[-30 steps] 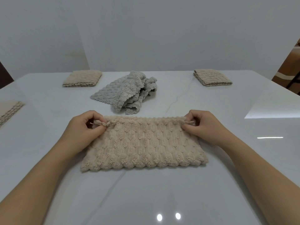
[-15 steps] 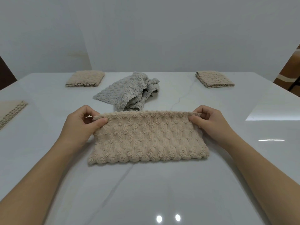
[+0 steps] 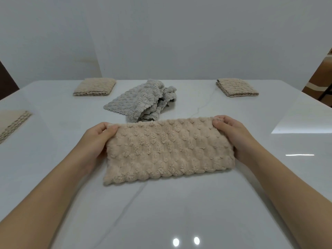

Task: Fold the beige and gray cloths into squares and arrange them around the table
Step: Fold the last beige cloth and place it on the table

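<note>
A beige bobbled cloth [image 3: 167,150], folded into a long rectangle, is in front of me on the white table [image 3: 161,212]. My left hand [image 3: 97,141] pinches its far left corner and my right hand [image 3: 231,133] pinches its far right corner, lifting the far edge while the near edge rests on the table. A crumpled gray cloth [image 3: 143,101] lies just behind it. Folded beige squares sit at the far left [image 3: 95,86], the far right [image 3: 237,87] and the left edge [image 3: 12,123].
A plain wall stands behind the table's far edge. A brown piece of furniture [image 3: 321,76] shows beyond the right corner. The glossy tabletop reflects lights near the front edge.
Both hands have raised the far edge of the beige cloth off the table and drawn it slightly toward me; the cloth now slopes up from its near edge.
</note>
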